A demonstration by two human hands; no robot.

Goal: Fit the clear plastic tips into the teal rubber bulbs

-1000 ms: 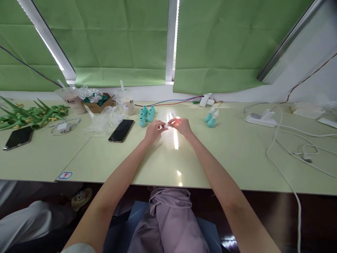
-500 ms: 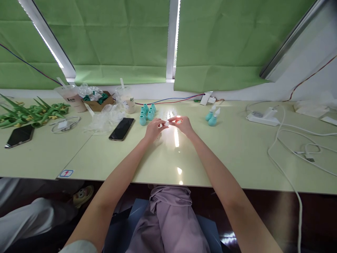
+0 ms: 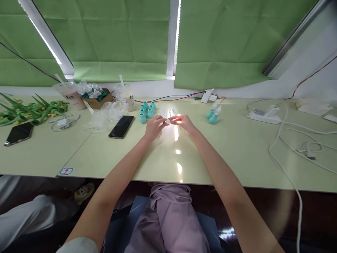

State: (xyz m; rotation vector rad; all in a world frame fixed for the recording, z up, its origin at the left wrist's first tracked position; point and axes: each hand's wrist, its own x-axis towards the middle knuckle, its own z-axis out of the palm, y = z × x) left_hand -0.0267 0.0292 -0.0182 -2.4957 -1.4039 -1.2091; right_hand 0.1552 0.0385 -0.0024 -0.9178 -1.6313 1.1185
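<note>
Left hand [image 3: 154,125] and right hand [image 3: 184,123] meet fingertip to fingertip, pinching a small white part [image 3: 166,121] between them, apparently mid-fitting; teal bulbs [image 3: 146,111] stand just beyond the left hand, so the next move likely calls for reaching one.

A single camera sits on the person's head and looks forward and down along both forearms across the pale table [image 3: 237,147] toward the green blinds [image 3: 118,38] on the far wall. It is near enough that the arms fill the lower middle, with the lap below the table's near edge. The wide lens bends the edges, and no second view overlaps it.
</note>
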